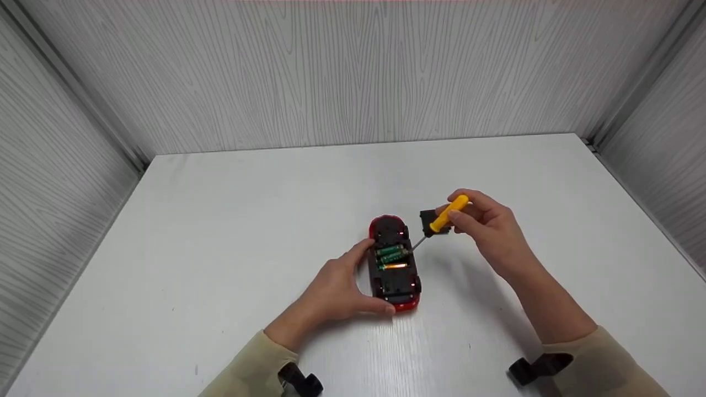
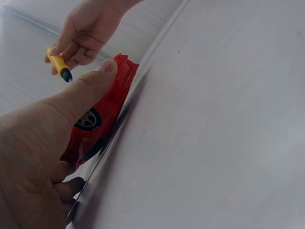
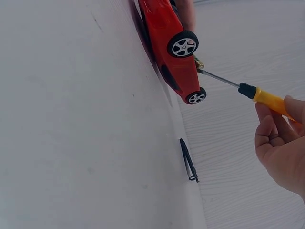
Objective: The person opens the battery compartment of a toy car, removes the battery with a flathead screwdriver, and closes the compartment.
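A red toy car (image 1: 398, 285) lies wheels-up on the white table, its battery compartment uncovered. Several green batteries (image 1: 391, 251) sit inside; one is tilted, with an end raised. My left hand (image 1: 341, 292) grips the car from the left, thumb at the near end and fingers along the far part of that side. In my right hand (image 1: 495, 231) a screwdriver (image 1: 451, 213) with a yellow handle is pinched between thumb and fingers. Its metal tip touches the raised battery end (image 3: 199, 64) in the right wrist view. Behind the screwdriver lies a black battery cover (image 1: 428, 217).
The white table (image 1: 248, 220) reaches back to a wood-grain panel (image 1: 353, 71). Similar panels stand at the left (image 1: 55, 149) and right (image 1: 662, 110). A black wrist mount (image 1: 300, 380) sits on the left sleeve, another (image 1: 540, 368) on the right.
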`<state>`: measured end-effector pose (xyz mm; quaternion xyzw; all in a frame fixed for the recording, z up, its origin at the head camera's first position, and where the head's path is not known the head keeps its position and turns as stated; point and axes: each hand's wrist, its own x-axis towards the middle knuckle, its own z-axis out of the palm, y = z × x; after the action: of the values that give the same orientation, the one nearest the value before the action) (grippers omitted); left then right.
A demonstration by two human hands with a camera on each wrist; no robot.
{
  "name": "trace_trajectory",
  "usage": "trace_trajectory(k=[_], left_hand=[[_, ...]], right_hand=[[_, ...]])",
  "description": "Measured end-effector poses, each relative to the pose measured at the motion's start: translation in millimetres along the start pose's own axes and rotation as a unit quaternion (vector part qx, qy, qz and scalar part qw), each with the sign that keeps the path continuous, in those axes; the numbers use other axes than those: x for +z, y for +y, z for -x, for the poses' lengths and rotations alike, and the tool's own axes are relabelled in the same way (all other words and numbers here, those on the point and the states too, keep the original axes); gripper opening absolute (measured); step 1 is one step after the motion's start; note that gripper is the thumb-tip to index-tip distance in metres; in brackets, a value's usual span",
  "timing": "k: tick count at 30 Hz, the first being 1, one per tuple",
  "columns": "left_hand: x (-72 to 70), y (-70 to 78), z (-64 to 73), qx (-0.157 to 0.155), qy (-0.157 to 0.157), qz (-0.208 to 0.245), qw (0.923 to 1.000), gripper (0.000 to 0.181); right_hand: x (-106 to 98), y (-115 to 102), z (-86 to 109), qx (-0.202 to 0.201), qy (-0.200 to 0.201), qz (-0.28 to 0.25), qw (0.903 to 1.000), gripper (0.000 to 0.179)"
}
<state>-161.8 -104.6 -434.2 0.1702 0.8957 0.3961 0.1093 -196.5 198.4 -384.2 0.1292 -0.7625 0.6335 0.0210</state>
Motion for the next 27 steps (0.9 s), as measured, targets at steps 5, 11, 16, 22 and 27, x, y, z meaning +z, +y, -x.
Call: trace_trajectory(k=[5, 11, 16, 22, 27], left_hand=[[0.1, 0.8, -0.5, -0.001, -0.001, 0.002, 1.0, 0.129], [-0.2, 2.0, 0.0, -0.002, -0.002, 0.003, 1.0, 0.129], [-0.3, 1.9, 0.1, 0.002, 0.0, 0.003, 1.0, 0.129], [-0.1, 1.5, -0.2, 0.003, 0.0, 0.004, 1.0, 0.129], [-0.1, 1.4, -0.3, -0.002, -0.003, 0.005, 1.0, 0.13]], right_hand=[[-1.6, -1.0, 0.4, 0.003, 0.0, 0.004, 1.0, 0.03], [-3.3, -3.6, 1.6, 0.003, 0.007, 0.005, 1.0, 0.03], [0.3, -7.0, 2.5, -0.019, -0.023, 0.017, 0.9994, 0.026], [5.7, -11.9, 5.2, -0.047, -0.039, 0.063, 0.9962, 0.022], [7.5, -12.4, 5.8, -0.056, -0.045, 0.077, 0.9945, 0.019]])
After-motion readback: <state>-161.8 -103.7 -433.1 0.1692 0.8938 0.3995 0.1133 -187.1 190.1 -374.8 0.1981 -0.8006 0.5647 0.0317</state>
